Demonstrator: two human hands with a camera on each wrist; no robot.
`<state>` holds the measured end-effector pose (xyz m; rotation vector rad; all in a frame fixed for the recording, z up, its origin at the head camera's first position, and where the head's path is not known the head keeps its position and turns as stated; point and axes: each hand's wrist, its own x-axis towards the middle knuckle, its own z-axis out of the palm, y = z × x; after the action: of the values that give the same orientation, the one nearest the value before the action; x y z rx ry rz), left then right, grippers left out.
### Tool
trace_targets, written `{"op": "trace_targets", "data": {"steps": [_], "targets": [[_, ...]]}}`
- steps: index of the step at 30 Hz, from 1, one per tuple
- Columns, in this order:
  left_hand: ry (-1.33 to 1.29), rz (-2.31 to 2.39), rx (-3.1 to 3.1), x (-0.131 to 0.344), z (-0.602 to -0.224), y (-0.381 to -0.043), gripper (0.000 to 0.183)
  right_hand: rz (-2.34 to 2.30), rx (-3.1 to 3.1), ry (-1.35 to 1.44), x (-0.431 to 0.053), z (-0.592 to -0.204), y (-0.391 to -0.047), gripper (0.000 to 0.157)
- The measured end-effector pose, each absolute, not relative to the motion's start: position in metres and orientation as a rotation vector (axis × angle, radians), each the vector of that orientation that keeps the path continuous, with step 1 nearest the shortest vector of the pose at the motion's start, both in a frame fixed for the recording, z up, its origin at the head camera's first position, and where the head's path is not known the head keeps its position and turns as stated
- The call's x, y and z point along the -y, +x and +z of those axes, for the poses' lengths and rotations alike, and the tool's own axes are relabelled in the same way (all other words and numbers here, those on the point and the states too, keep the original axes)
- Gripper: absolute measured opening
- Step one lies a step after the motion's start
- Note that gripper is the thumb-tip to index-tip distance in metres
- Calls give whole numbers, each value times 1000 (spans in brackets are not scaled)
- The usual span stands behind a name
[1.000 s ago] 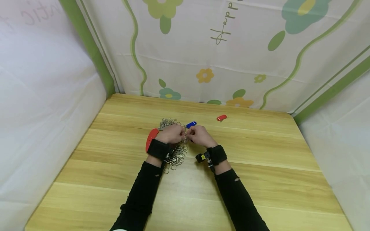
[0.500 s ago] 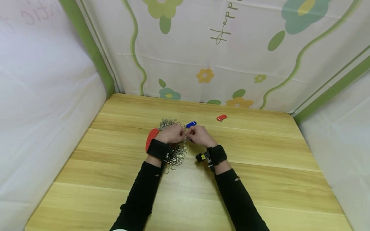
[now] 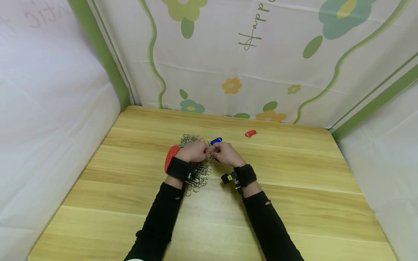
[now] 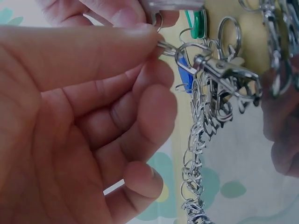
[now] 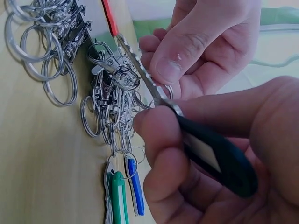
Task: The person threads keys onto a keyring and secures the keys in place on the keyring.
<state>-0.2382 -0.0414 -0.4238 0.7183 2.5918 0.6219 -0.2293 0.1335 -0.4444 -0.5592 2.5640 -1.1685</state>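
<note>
My left hand (image 3: 194,150) pinches a split ring (image 5: 168,91) between thumb and index finger. A silver swivel clasp (image 4: 226,72) hangs from that ring in the left wrist view. Facing it, my right hand (image 3: 226,154) holds a key (image 5: 145,70) with a dark key tag (image 5: 222,161), gripped between thumb and curled fingers. The key's bow is right at the pinched ring in the right wrist view. Below and around the hands lie many more clasps with rings (image 3: 200,177). A green key tag (image 5: 120,196) and a blue key tag (image 5: 135,186) lie beside them.
A red rounded object (image 3: 171,159) with dark dots sits partly under the left wrist. Farther back on the wooden table (image 3: 294,203) lies a red key tag (image 3: 250,133). White printed cloth (image 3: 202,61) walls in the table at the back and both sides.
Both hands stay together in the same place over the clasps, with only very slight finger movement. The tags and clasps lie as before.
</note>
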Motion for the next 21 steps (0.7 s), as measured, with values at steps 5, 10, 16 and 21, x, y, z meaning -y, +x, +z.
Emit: {"op": "trace_targets", "data": {"steps": [5, 10, 16, 21], "targets": [[703, 639, -2591, 41, -424, -238, 33, -1176, -2563, -553, -134, -446, -230, 9], [718, 658, -2587, 42, -424, -238, 31, -1178, -2578, -551, -134, -448, -230, 9], [720, 640, -2593, 42, -423, -237, 36, -1172, -2584, -559, -134, -448, -230, 9], [710, 633, -2592, 42, -422, -237, 37, -1170, -2567, -577, -134, -447, -231, 8]]}}
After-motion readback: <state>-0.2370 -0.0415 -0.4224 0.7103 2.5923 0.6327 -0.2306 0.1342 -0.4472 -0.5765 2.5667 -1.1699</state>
